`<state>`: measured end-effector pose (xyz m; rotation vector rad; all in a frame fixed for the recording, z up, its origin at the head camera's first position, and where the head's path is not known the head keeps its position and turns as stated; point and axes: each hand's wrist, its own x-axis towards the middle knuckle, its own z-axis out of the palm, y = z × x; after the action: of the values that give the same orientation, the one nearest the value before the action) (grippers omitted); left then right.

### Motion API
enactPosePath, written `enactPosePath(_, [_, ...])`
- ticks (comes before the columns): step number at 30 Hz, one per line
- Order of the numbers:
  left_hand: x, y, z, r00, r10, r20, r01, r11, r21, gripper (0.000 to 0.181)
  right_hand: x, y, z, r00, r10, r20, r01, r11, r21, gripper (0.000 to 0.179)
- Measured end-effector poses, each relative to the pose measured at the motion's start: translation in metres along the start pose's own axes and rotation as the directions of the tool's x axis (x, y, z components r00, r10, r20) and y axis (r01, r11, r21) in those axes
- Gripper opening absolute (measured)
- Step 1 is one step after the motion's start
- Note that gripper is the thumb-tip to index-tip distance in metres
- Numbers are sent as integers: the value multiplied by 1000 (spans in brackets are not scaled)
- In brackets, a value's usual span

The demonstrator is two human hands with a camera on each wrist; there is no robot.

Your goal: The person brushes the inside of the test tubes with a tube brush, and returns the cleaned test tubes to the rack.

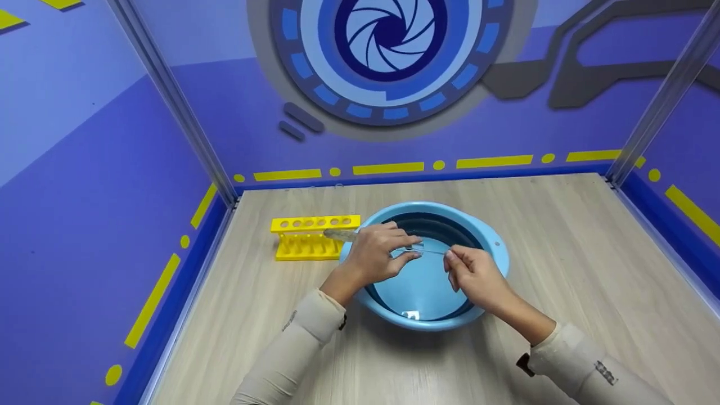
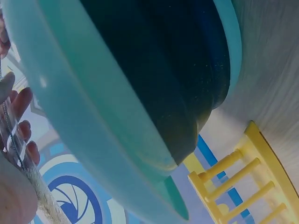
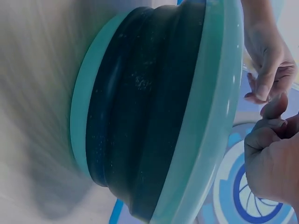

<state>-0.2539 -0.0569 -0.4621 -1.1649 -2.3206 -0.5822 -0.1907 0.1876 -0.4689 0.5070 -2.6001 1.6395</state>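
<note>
My left hand (image 1: pixel 378 253) holds a clear test tube (image 1: pixel 417 247) sideways over the blue basin (image 1: pixel 499 260), with the thumb below and fingers above. Inside the tube lies a test tube brush. Its bristles (image 1: pixel 339 234) show to the left of that hand, and its thin wire handle (image 1: pixel 434 252) comes out on the right. My right hand (image 1: pixel 478 277) pinches the end of this wire with thumb and fingers. In the left wrist view the twisted wire runs through the glass to the bristles (image 2: pixel 43 190).
A yellow test tube rack (image 1: pixel 315 223) stands on the wooden table (image 1: pixel 568 270), just left of the basin. The basin has dark folding sides (image 3: pixel 140 93) and a pale blue bottom. Patterned purple panels (image 1: pixel 225 101) enclose the table at the back and sides.
</note>
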Motion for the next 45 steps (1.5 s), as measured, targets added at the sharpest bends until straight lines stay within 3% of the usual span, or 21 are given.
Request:
enactPosePath(2, [1, 0, -2, 1000, -9, 16, 9, 1000, -26, 28, 0, 3, 1, 992, -118, -34, 116, 992, -54, 31])
enactPosePath(4, [1, 2, -4, 999, -24, 27, 25, 999, -43, 29, 1, 7, 2, 960, -271, -66, 260, 956, -132, 28])
enactPosePath(8, [3, 7, -13, 998, -52, 30, 54, 996, -65, 29, 2, 13, 3, 823, -561, -90, 507, 797, -329, 23])
enactPosePath(13, [3, 9, -22, 997, -35, 63, 39, 996, -77, 28, 4, 18, 2, 656, -752, -55, 644, 597, -479, 16])
enactPosePath(17, [3, 7, -28, 991, -20, 130, 33, 995, -95, 30, 11, 23, 0, 546, -838, -8, 696, 459, -553, 31])
enactPosePath(22, [3, 5, -33, 974, -9, 226, 46, 986, -158, 33, 19, 29, -5, 442, -895, 57, 728, 321, -606, 31])
enactPosePath(26, [4, 5, -35, 952, -9, 307, 71, 979, -189, 36, 23, 30, -10, 342, -931, 130, 732, 177, -657, 30])
enactPosePath(29, [5, 5, -36, 930, -31, 366, 112, 973, -200, 36, 25, 28, -15, 293, -938, 183, 724, 93, -684, 29])
enactPosePath(32, [6, 4, -36, 915, -55, 400, 147, 968, -202, 35, 27, 27, -18, 274, -938, 213, 726, 56, -686, 29])
enactPosePath(33, [6, 4, -36, 914, -61, 402, 151, 969, -196, 35, 28, 26, -18, 277, -937, 215, 729, 59, -682, 29])
enactPosePath(35, [7, 4, -34, 919, -65, 388, 145, 973, -179, 35, 29, 27, -18, 308, -932, 192, 744, 110, -659, 30])
enactPosePath(36, [7, 4, -33, 926, -63, 371, 133, 977, -165, 36, 28, 27, -17, 334, -928, 167, 755, 158, -636, 29])
enactPosePath(38, [6, 3, -31, 945, -54, 322, 102, 986, -134, 36, 27, 27, -14, 411, -906, 103, 768, 283, -574, 26])
enactPosePath(40, [5, 3, -27, 968, -34, 249, 59, 994, -93, 35, 24, 25, -9, 520, -853, 32, 761, 447, -470, 22])
enactPosePath(42, [3, 4, -23, 988, -4, 156, 11, 999, -49, 34, 20, 22, -6, 660, -751, -23, 703, 629, -332, 24])
enactPosePath(44, [3, 5, -20, 998, 30, 56, -31, 999, 11, 32, 15, 16, -5, 810, -585, -43, 571, 802, -176, 29])
enactPosePath(45, [3, 6, -17, 999, 49, 8, -49, 998, 46, 30, 13, 13, -5, 876, -481, -39, 476, 875, -90, 30])
